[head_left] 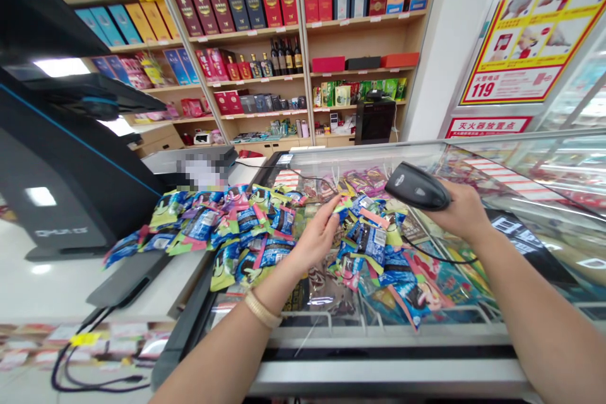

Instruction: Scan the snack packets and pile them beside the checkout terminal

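My right hand is wrapped round the grip of a black barcode scanner, its head turned to the left above the glass. A thin cable hangs below it. My left hand has its fingers closed at a small snack packet with green and pink on it; part of the packet is hidden by the fingers. Right of that hand lies a loose pile of blue, green and pink snack packets. More such packets spread to the left, reaching over the counter edge.
Both piles rest on the glass top of a display freezer with goods under it. To the left stand a black checkout terminal and a white counter with cables. Shelves of boxes and bottles line the back wall.
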{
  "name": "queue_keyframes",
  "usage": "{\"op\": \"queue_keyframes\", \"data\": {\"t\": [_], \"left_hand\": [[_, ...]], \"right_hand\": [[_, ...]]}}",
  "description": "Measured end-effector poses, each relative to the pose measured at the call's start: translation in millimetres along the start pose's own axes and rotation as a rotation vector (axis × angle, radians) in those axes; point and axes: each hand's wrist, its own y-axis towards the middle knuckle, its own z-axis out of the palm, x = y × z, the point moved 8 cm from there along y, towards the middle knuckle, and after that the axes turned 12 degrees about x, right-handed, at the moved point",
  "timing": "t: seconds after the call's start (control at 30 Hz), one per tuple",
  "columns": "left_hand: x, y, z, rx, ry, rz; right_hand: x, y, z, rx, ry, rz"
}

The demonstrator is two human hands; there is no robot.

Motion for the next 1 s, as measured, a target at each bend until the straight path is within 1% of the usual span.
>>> {"op": "queue_keyframes", "data": {"t": [0.07,0.17,0.23,0.3,0.37,0.43,0.47,0.53,0.57,0.6,0.63,0.7,0.8,0.9,1.0], "left_hand": [[-2,-1,13.1,0.12,0.161,0.029],[-1,-3,26.5,0.25,0.29,0.05],[0,-4,29.6,0.288,0.316,0.046],[-2,-4,27.5,0.286,0.334,0.052],[-8,-3,17.7,0.229,0.378,0.068],[-16,-2,-1.7,0.104,0.488,0.039],[-19,-2,-14.9,0.02,0.58,-0.018],[-22,-8,-43.5,-0.145,0.811,-0.215],[-22,-12,-56.3,-0.2,0.927,-0.333],[-21,-16,-66.4,-0.228,1.03,-0.441],[-19,-19,-73.4,-0.228,1.113,-0.521],[-14,-22,-79.8,-0.183,1.224,-0.599],[-6,-23,-81.8,-0.119,1.295,-0.629],[0,-24,-83.1,-0.081,1.287,-0.674],[1,-24,-82.3,-0.06,1.291,-0.694]], "right_hand": [[-6,-1,2,-0.004,-0.019,0.023],[-11,-2,5,-0.012,-0.026,0.027],[-13,-3,8,-0.002,-0.031,0.024],[-15,-4,9,-0.006,-0.039,0.023],[-16,-5,8,-0.028,-0.042,0.019],[-17,-6,7,-0.048,-0.039,0.012],[-17,-6,8,-0.05,-0.037,0.007],[-17,-6,8,-0.05,-0.038,0.003],[-17,-6,9,-0.052,-0.042,0.001],[-16,-6,9,-0.052,-0.045,-0.003],[-16,-5,9,-0.051,-0.047,-0.009],[-13,-5,10,-0.041,-0.047,-0.017],[-10,-4,12,-0.02,-0.048,-0.018],[-8,-4,15,-0.003,-0.046,-0.023],[-7,-4,18,0.017,-0.035,-0.018]]}}
